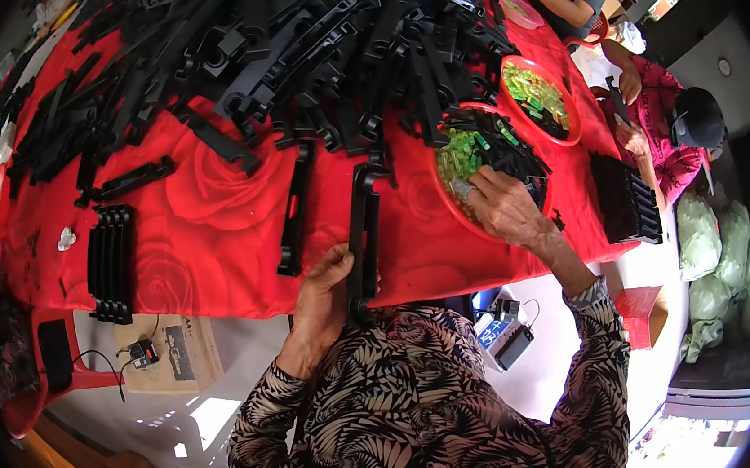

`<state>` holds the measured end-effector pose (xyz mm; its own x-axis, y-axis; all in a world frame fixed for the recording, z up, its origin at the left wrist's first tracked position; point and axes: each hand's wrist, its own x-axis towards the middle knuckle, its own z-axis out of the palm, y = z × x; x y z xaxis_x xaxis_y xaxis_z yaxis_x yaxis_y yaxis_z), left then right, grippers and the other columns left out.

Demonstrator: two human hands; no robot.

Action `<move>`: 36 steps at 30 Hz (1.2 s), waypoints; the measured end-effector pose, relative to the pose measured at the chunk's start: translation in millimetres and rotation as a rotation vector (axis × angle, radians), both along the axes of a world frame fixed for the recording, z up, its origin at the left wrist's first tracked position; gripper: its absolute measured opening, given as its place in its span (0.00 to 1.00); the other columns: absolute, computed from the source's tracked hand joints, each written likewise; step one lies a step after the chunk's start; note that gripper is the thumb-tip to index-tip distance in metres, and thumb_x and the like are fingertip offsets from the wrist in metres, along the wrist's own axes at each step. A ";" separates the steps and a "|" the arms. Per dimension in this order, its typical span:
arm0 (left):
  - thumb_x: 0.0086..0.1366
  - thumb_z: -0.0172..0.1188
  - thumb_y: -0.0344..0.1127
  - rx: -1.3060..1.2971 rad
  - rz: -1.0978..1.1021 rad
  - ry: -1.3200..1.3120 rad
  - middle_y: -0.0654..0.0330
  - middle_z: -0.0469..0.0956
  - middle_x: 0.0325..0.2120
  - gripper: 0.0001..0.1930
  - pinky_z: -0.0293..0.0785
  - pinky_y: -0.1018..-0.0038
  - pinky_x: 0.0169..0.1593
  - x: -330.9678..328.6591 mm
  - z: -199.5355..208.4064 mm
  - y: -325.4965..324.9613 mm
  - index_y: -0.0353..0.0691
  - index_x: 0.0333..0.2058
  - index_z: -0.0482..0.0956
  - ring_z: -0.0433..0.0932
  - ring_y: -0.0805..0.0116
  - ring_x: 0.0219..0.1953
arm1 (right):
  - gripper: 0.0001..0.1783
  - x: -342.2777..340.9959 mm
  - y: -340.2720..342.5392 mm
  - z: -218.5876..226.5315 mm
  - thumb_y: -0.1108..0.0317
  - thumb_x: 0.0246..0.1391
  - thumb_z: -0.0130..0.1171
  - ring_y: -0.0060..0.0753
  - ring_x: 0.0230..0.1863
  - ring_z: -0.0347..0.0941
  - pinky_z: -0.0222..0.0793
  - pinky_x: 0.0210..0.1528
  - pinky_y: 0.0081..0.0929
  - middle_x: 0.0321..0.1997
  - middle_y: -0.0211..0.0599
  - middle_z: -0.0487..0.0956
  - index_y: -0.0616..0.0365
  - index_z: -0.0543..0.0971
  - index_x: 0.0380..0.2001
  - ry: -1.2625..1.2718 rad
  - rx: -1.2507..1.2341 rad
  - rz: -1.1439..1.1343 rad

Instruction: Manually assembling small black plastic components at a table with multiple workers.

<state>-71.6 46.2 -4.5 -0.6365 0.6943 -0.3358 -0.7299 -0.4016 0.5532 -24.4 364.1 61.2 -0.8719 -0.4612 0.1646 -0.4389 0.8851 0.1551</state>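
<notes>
My left hand [325, 295] is wrapped round the lower part of a long black plastic frame [362, 231], held upright at the table's near edge. My right hand [506, 205] reaches into a red basin [440, 193], its fingers bent down among small green tubes [460, 155] and small black pieces [523, 158]. Whatever its fingertips grip is hidden. Another black frame [297, 210] lies left of the held one. Beyond my hands, a large heap of similar black frames [312, 50] covers the far side of the table.
A neat stack of black frames [112, 264] lies at the left, another stack [627, 201] at the right edge. A second red basin [575, 131] holds yellow-green tubes. Two people sit along the right side; the nearer person [677, 137] handles a black piece. The red cloth [217, 186] covers the table.
</notes>
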 end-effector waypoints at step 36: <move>0.66 0.62 0.34 0.035 0.195 0.111 0.66 0.81 0.34 0.10 0.78 0.82 0.36 5.5 -10.2 20.4 0.38 0.43 0.77 0.78 0.81 0.31 | 0.13 3.1 -160.5 -20.2 0.83 0.43 0.66 0.25 0.27 0.74 0.72 0.31 0.22 0.32 0.36 0.80 0.64 0.79 0.36 0.138 -1.306 -0.420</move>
<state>-66.0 66.6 -14.6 -0.7918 0.5642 -0.2340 -0.5718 -0.5500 0.6087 -21.3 203.5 40.9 -0.8474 0.3851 0.3655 -0.1538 0.4809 -0.8632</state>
